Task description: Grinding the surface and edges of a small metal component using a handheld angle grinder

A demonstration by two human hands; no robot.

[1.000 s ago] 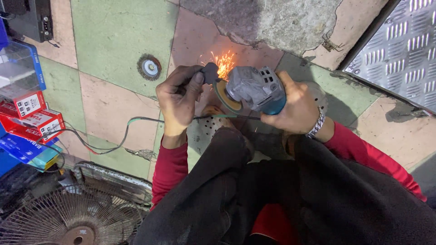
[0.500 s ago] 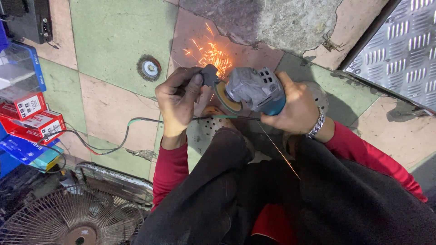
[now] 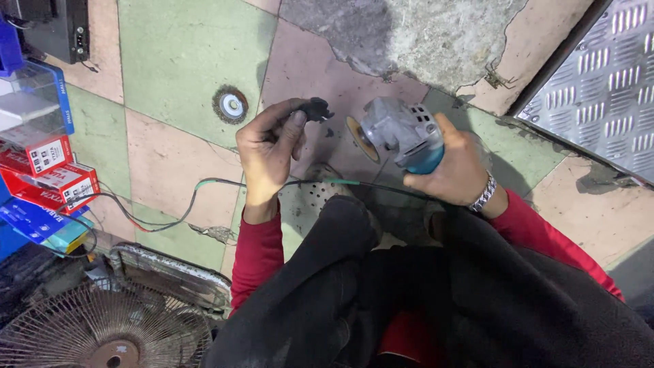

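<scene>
Black and small, the part [image 3: 315,109] sits pinched between the thumb and fingertips of the left hand [image 3: 267,151], whose grip is closed tight on it and holds it up over the pink floor tile. It juts out to the right of the fingers, towards the grinder [image 3: 403,133]. The right hand [image 3: 455,170] wraps the grinder's grey and teal body from the right and below, its grip closed fully around the housing. The disc [image 3: 355,136] faces left, towards the part, and stands just apart from it with a clear gap of tile between them; no sparks show. The part lies slightly higher in the frame than the disc.

A metal bracelet [image 3: 482,194] circles the right wrist, and both arms wear red sleeves [image 3: 257,253]. A thin wire [image 3: 170,219] with a green stretch runs along the floor under the hands, from the left side towards the right hand. Beyond the left hand a round wire brush wheel [image 3: 231,105] lies flat on a green tile, well apart from the part. Red boxes [image 3: 51,167] are stacked at the left edge, a fan grille [image 3: 102,327] shows at the bottom left, and a ribbed metal plate [image 3: 610,75] fills the top right corner.
</scene>
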